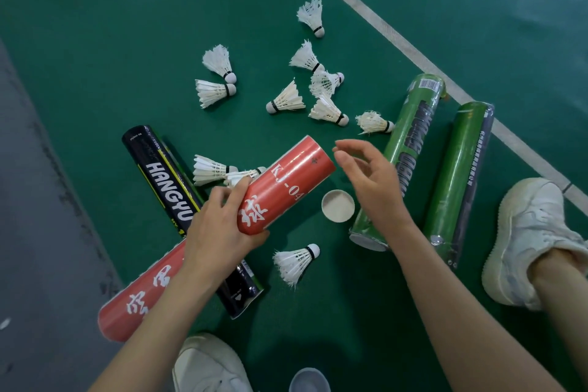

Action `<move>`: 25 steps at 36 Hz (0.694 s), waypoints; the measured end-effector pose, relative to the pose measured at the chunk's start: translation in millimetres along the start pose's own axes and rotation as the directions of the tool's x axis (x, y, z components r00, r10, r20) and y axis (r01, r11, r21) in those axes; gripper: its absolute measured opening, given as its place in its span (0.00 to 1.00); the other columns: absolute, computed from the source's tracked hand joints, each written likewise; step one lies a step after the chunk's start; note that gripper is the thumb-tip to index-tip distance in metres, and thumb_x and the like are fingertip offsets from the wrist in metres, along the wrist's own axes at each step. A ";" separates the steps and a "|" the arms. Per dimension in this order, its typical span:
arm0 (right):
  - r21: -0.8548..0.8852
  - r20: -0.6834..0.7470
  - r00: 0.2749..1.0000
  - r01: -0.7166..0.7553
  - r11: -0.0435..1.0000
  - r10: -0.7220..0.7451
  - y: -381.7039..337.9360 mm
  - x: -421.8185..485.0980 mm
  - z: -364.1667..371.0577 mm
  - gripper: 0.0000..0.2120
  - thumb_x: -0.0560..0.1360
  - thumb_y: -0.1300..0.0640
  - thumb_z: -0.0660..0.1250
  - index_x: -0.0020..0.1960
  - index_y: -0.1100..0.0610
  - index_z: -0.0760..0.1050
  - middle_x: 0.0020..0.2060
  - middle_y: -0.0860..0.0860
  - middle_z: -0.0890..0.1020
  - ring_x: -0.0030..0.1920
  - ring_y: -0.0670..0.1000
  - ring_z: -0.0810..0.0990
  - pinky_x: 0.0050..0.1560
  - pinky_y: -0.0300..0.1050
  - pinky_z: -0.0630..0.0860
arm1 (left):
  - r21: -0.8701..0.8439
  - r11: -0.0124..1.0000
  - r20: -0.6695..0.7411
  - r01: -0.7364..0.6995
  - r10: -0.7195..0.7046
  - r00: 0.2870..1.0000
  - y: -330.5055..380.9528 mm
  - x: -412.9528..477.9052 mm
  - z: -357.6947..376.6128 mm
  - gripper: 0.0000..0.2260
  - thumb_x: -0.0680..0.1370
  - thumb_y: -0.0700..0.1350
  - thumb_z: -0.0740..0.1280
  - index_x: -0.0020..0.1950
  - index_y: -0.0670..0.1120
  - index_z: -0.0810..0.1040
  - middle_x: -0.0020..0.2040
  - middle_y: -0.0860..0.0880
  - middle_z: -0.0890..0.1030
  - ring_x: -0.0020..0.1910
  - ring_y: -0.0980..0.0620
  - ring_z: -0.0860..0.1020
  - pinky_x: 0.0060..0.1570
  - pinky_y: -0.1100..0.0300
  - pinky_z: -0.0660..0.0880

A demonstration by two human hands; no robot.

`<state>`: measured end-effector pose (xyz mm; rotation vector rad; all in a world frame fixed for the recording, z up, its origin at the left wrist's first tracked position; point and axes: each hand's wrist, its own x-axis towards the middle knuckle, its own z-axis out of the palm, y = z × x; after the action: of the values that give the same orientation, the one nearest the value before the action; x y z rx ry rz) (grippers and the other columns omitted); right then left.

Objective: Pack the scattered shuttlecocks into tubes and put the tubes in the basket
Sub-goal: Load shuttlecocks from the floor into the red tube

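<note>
My left hand (219, 226) grips a red tube (286, 184) near its lower end and holds it tilted above the green floor. Just right of the tube's far end hovers my right hand (369, 178), fingers loosely spread and holding nothing. A white tube cap (338, 205) lies on the floor under the tube. Several white shuttlecocks (288, 99) are scattered on the floor beyond the tube, and one shuttlecock (294, 262) lies close to me. On the floor lie a black tube (162, 175), a second red tube (140, 299) and two green tubes (404, 149) (455, 178).
My white shoes (528, 242) (210, 363) stand at the right and at the bottom. A pale cap (309, 380) sits at the bottom edge. A white court line (413, 51) runs diagonally at the upper right. A grey floor strip (38, 232) borders the left. No basket is in view.
</note>
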<state>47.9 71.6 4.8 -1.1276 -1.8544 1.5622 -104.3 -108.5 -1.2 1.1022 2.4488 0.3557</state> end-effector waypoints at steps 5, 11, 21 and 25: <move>0.037 0.084 0.994 -0.069 0.997 0.066 -13.7 -3.3 2.9 0.13 0.72 0.52 0.73 0.54 0.47 0.74 0.43 0.47 0.85 0.49 0.50 0.83 0.60 0.59 0.74 | -0.003 0.999 -0.016 -0.038 0.038 0.999 1.0 -0.4 -1.4 0.40 0.66 0.58 0.76 0.72 0.56 0.60 0.59 0.52 0.68 0.53 0.50 0.73 0.50 0.53 0.73; 0.036 0.270 0.955 -0.137 0.990 0.123 -31.1 -4.4 -9.8 0.16 0.74 0.55 0.70 0.58 0.49 0.69 0.44 0.49 0.86 0.49 0.50 0.84 0.61 0.57 0.74 | -0.010 0.997 -0.022 -0.079 0.079 0.997 3.5 -0.5 -3.0 0.40 0.66 0.57 0.76 0.73 0.56 0.60 0.60 0.53 0.69 0.52 0.52 0.73 0.47 0.58 0.70; -0.089 0.478 0.834 -0.267 0.960 0.276 -32.0 4.4 -17.4 0.14 0.79 0.54 0.63 0.63 0.47 0.66 0.46 0.49 0.86 0.53 0.48 0.81 0.67 0.55 0.68 | 0.049 0.995 0.017 -0.087 0.086 0.996 5.2 -1.3 -7.2 0.42 0.67 0.56 0.76 0.76 0.54 0.58 0.62 0.52 0.68 0.56 0.51 0.72 0.58 0.53 0.72; -0.091 0.472 0.823 -0.311 0.946 0.316 -19.0 8.0 -13.7 0.17 0.79 0.53 0.63 0.66 0.48 0.64 0.47 0.47 0.86 0.56 0.49 0.80 0.67 0.54 0.67 | 0.109 0.991 0.041 -0.078 0.074 0.996 5.4 1.6 -6.8 0.42 0.68 0.57 0.75 0.76 0.55 0.57 0.61 0.51 0.68 0.56 0.51 0.72 0.59 0.52 0.71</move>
<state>48.6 85.7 25.1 -1.1694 -2.0562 2.1918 -105.0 -104.2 6.5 1.2392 2.4234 0.2231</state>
